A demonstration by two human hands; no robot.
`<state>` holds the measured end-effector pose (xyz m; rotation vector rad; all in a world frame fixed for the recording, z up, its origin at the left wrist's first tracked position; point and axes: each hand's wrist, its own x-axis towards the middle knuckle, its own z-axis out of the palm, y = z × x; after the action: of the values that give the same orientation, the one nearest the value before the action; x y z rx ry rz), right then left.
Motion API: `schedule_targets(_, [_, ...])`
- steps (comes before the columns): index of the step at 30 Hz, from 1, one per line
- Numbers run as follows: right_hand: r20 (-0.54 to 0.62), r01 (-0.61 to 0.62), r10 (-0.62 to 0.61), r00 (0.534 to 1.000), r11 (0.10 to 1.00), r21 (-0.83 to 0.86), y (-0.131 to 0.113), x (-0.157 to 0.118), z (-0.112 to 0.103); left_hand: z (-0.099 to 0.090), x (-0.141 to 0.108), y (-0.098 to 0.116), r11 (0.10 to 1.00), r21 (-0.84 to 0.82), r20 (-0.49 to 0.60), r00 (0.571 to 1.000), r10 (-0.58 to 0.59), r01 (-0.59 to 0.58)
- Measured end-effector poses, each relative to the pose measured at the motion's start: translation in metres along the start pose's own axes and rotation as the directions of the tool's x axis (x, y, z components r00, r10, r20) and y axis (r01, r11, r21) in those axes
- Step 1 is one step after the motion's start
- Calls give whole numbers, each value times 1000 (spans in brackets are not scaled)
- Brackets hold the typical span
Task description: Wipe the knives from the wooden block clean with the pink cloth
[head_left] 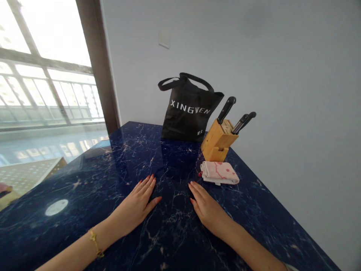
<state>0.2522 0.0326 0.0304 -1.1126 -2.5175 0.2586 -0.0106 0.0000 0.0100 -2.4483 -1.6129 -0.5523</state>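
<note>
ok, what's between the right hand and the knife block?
In the head view, a folded pink-and-white cloth lies on the tabletop between the right hand and the knife block.

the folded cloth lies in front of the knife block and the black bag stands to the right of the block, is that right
Not quite: the head view shows the black bag to the left of the knife block. The folded cloth does lie in front of it.

Dark blue tabletop (176, 226), white-veined — black bag (186, 122), white-lettered — pale, pink-patterned towel (221, 171).

Head-worn view, forward and down
</note>
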Motion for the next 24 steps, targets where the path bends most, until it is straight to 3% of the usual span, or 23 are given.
schedule_targets(24, [-6, 12, -12, 1000, 999, -34, 2, -2, 2, 3, -2, 1, 1000, 0, -13, 1000, -4, 4])
